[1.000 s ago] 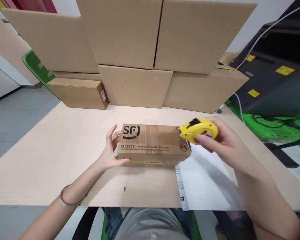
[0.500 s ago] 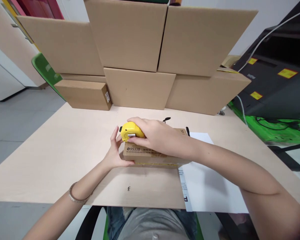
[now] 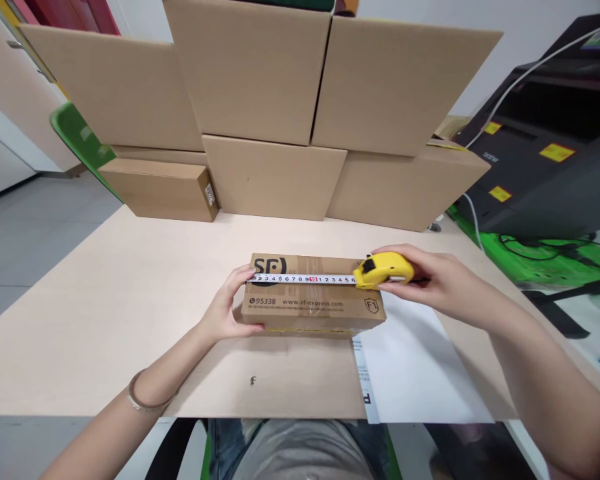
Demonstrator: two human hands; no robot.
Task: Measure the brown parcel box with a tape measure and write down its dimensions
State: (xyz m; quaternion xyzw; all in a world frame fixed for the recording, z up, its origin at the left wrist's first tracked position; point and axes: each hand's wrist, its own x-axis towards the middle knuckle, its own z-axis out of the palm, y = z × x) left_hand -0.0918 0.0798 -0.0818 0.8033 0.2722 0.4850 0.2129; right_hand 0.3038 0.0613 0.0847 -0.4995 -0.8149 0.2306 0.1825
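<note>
**Tape measure blade point(image 3: 300, 280) now lies across the SF Express box point(image 3: 325, 308)**

The right hand point(image 3: 433, 283) is closed around the yellow tape measure point(image 3: 394, 265), with the thumb on the near side and the fingers on the far side. It sits over the right end of the box. The left hand point(image 3: 225, 310) is curled around the left end of the box and holds on to it. Its thumb is on the front, and its fingertips are up by the end of the blade. I cannot tell if they pinch the blade or just press it.

Half a second ago, the right hand was over by the left hand, and no blade could be seen. Now the yellow case is at the other end, and the white blade is pulled out straight along the box top. That means the numbers now run along most of the top and can be seen from above.

The box lies flat on the table point(image 3: 105, 327), in front of the person. A white paper point(image 3: 420, 367) is to its right and a bit nearer. Behind it stand big cardboard sheets point(image 3: 275, 177). A smaller brown box point(image 3: 157, 193) is behind it to the left. A dark Brother printer point(image 3: 525, 177) is far off to its right.
</note>
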